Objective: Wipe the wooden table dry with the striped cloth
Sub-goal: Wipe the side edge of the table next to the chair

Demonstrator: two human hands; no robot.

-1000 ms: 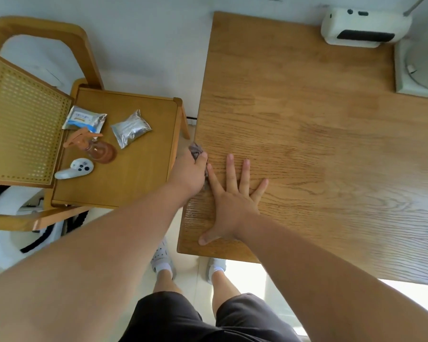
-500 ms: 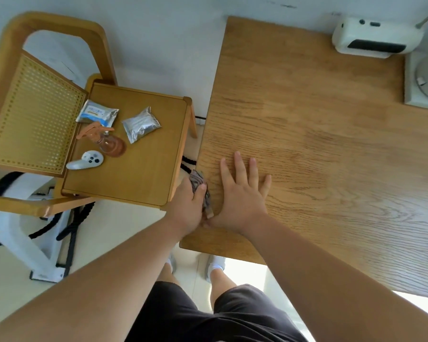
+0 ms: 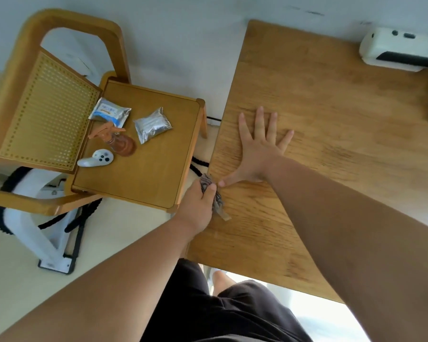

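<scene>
The wooden table (image 3: pixel 331 114) fills the right of the view. My left hand (image 3: pixel 198 206) grips the bunched striped cloth (image 3: pixel 214 196) at the table's left edge, the cloth lying partly on the wood. My right hand (image 3: pixel 260 149) rests flat on the tabletop with its fingers spread, just beyond the cloth, its thumb tip close to my left fingers.
A wooden chair (image 3: pixel 139 169) stands left of the table, bearing two foil packets (image 3: pixel 152 124), an orange spray bottle (image 3: pixel 116 140) and a white controller (image 3: pixel 97 159). A white device (image 3: pixel 398 53) sits at the table's far right. White stand legs and black cables lie on the floor.
My left hand has drawn the cloth toward me along the table's left edge. My right hand has stayed flat on the wood, with my left hand now nearer me than it.
</scene>
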